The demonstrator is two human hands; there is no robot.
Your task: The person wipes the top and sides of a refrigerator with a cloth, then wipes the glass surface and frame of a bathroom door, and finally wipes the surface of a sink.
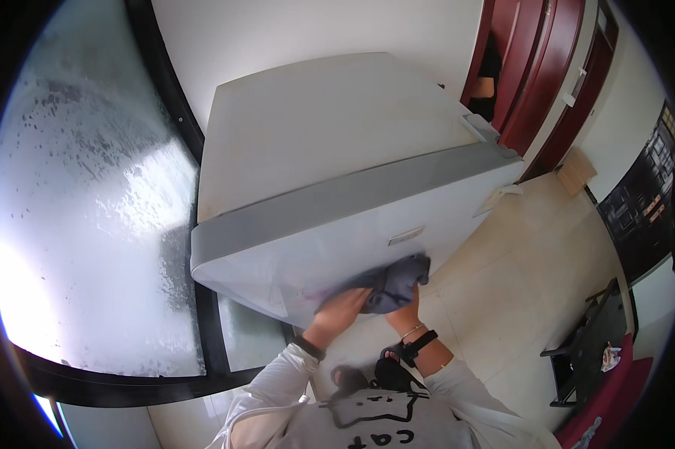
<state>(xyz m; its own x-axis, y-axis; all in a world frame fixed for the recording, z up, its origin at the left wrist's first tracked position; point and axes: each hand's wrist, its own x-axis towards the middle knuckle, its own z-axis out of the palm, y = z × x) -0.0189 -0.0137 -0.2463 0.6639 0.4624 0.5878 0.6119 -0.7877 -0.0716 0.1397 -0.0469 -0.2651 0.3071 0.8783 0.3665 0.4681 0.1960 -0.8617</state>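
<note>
White panels edged in grey form the refrigerator (330,135) that fills the centre of our frame, seen from above. Beside it, a frosted window (75,194) in a black frame covers the left side, while pale tiled floor (517,284) spreads across the right of centre. We see a dark red door (513,67) at upper right and a low black table (596,340) at lower right. Just below centre, a bunched dark grey cloth (397,286) lies against the refrigerator's front, between our two hands. Our left hand (342,314) bends its fingers onto the cloth's left edge; our right hand (403,313) reaches under its right part, fingertips hidden. We cannot tell how tightly either one grips. Above the cloth sits a small pale label (406,236); a black wristband (421,344) and a thin bracelet (412,330) circle our right wrist.
</note>
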